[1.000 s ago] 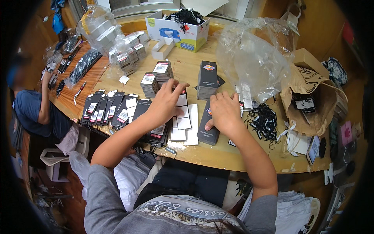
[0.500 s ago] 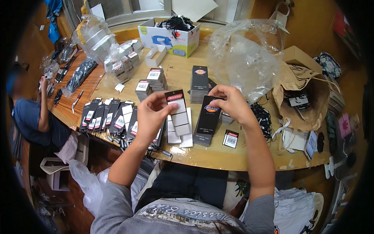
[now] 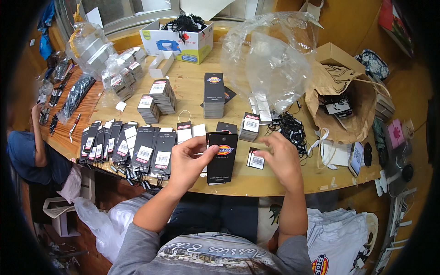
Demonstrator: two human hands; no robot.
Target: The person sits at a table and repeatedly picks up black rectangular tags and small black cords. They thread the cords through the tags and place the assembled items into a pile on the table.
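Note:
My left hand (image 3: 189, 161) holds a stack of black cardboard hang tags (image 3: 222, 158) upright over the table's near edge, thumb pressed on the front tag. My right hand (image 3: 280, 158) hovers just right of the stack with fingers spread and nothing in it. A small barcode tag (image 3: 256, 158) lies on the table between the stack and my right hand. A tangle of black strings (image 3: 288, 128) sits just beyond my right hand.
A row of black tags (image 3: 123, 145) overlaps along the left front edge. Tag stacks (image 3: 213, 95) stand mid-table, with clear plastic bags (image 3: 268, 55), a brown paper bag (image 3: 341, 103) and a white box (image 3: 178, 42) behind. Another person (image 3: 27, 151) sits at far left.
Both hands have lifted off the table with the tags. The left hand now carries the stack alone; the right hand has let go and moved off to the right.

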